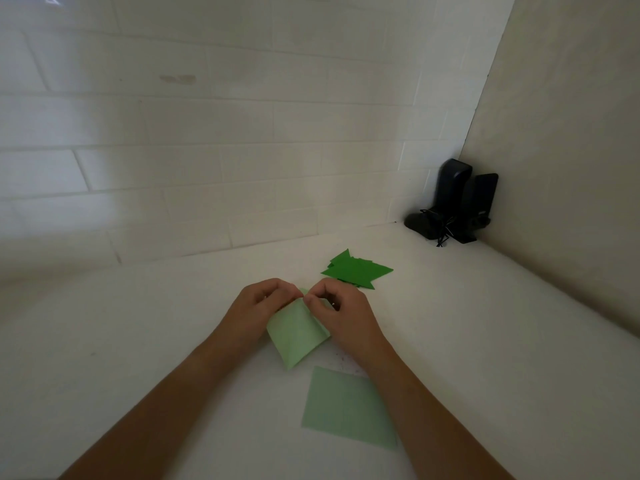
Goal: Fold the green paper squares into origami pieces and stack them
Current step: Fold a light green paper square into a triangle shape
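A pale green paper piece (296,336), partly folded, lies on the white table (138,341) between my hands. My left hand (258,306) pinches its far corner from the left. My right hand (341,313) pinches the same corner from the right, fingertips almost meeting. A flat pale green paper square (348,408) lies nearer to me, to the right of the held piece. Beyond my right hand sits a stack of darker green folded pieces (356,270) with pointed corners.
Two black speakers (457,206) with a tangled cable stand in the far right corner. A white tiled wall (207,150) runs along the back and a plain wall (571,168) closes the right side.
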Tool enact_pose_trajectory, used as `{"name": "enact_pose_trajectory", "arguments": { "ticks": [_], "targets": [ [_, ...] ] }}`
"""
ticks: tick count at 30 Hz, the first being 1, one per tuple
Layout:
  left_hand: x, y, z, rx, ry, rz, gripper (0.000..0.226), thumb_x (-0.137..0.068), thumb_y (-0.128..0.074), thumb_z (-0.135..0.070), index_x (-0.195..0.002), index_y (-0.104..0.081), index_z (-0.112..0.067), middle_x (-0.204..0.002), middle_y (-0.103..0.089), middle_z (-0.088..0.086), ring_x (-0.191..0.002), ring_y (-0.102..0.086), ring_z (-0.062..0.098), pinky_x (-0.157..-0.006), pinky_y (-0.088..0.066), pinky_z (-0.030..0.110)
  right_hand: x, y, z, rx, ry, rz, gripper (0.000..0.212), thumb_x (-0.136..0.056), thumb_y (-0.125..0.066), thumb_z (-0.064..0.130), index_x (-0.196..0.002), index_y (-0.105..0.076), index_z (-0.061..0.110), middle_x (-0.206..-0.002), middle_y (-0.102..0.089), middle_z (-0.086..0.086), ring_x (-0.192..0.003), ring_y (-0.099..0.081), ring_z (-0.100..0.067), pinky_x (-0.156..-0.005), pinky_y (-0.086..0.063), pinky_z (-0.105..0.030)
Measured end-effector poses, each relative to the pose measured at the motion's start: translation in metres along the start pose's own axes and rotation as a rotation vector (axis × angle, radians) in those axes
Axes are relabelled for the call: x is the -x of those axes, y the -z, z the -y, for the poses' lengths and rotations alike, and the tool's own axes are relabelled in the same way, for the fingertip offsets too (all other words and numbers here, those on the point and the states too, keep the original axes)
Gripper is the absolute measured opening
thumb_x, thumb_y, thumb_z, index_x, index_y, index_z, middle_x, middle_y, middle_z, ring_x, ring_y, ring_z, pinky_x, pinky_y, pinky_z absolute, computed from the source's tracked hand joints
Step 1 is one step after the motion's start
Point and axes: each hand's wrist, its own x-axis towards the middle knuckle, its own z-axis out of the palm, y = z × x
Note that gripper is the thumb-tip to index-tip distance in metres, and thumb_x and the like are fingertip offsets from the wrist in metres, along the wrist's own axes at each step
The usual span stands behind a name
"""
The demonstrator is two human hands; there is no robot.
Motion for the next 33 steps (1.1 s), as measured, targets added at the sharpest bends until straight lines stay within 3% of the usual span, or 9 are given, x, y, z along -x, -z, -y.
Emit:
{"name": "enact_pose_trajectory", "arguments": {
  "ticks": [3, 8, 11, 17, 22, 26, 33],
  "targets": [
    [-0.002, 0.002, -0.002, 0.188, 0.094, 0.034, 0.041, -0.105, -0.052, -0.032, -0.095, -0.076, 0.001, -0.088, -0.073, 0.023, -0.078, -0.069, 0.025, -0.07, -0.056, 0.031, 0.0, 0.0, -0.001, -0.016, 0.001, -0.002, 0.015, -0.093, -0.072, 0.011, -0.079, -0.066, 0.014, -0.078, -0.064, 0.001, -0.074, -0.055, -0.005, -0.069, -0.043, -0.023],
    [-0.002, 0.004, 0.003, -0.046, 0.019, 0.007, 0.014, -0.097, -0.067, -0.012, -0.089, -0.077, -0.006, -0.081, -0.073, 0.015, -0.071, -0.065, 0.017, -0.077, -0.054, 0.032, 0.0, -0.001, -0.001, 0.025, 0.047, 0.022, 0.013, -0.093, -0.071, 0.012, -0.081, -0.069, 0.015, -0.078, -0.065, 0.001, -0.076, -0.057, -0.015, -0.069, -0.044, -0.025],
    [-0.002, 0.006, 0.005, -0.034, 0.028, 0.024, 0.013, -0.097, -0.066, -0.01, -0.089, -0.077, -0.009, -0.079, -0.073, 0.011, -0.073, -0.066, 0.018, -0.077, -0.054, 0.032, 0.0, -0.001, 0.0, 0.011, 0.028, 0.017, 0.012, -0.095, -0.072, 0.015, -0.083, -0.07, 0.015, -0.079, -0.066, 0.003, -0.076, -0.058, -0.011, -0.07, -0.045, -0.021],
    [-0.003, 0.004, 0.006, -0.036, 0.041, -0.011, 0.012, -0.096, -0.066, -0.003, -0.088, -0.075, -0.005, -0.077, -0.073, 0.013, -0.071, -0.065, 0.022, -0.074, -0.053, 0.032, 0.001, -0.001, 0.004, -0.028, -0.02, 0.013, 0.01, -0.094, -0.074, 0.02, -0.085, -0.072, 0.017, -0.083, -0.069, 0.001, -0.082, -0.064, -0.019, -0.072, -0.048, -0.023],
    [-0.004, 0.004, 0.008, -0.022, 0.056, -0.046, 0.015, -0.093, -0.066, 0.001, -0.085, -0.074, -0.009, -0.073, -0.071, 0.009, -0.068, -0.063, 0.018, -0.068, -0.052, 0.027, 0.002, 0.001, 0.009, -0.048, -0.045, 0.034, 0.008, -0.091, -0.074, 0.015, -0.092, -0.072, 0.022, -0.089, -0.069, 0.007, -0.084, -0.063, -0.008, -0.073, -0.048, -0.017],
    [-0.004, 0.004, 0.006, 0.004, 0.055, -0.062, 0.014, -0.093, -0.063, 0.003, -0.088, -0.072, -0.006, -0.073, -0.069, 0.007, -0.065, -0.064, 0.014, -0.064, -0.052, 0.021, 0.004, 0.003, 0.009, -0.08, 0.012, 0.054, 0.015, -0.09, -0.071, 0.006, -0.093, -0.074, 0.021, -0.092, -0.071, 0.003, -0.09, -0.066, -0.016, -0.08, -0.053, -0.027],
    [-0.006, 0.006, 0.007, 0.094, 0.081, -0.092, 0.014, -0.093, -0.064, 0.0, -0.088, -0.073, -0.009, -0.078, -0.07, 0.008, -0.074, -0.065, 0.021, -0.073, -0.052, 0.035, 0.005, 0.001, 0.011, -0.073, 0.019, 0.139, 0.014, -0.099, -0.066, 0.017, -0.106, -0.076, 0.025, -0.104, -0.073, 0.007, -0.1, -0.067, -0.015, -0.088, -0.054, -0.037]
  ]
}}
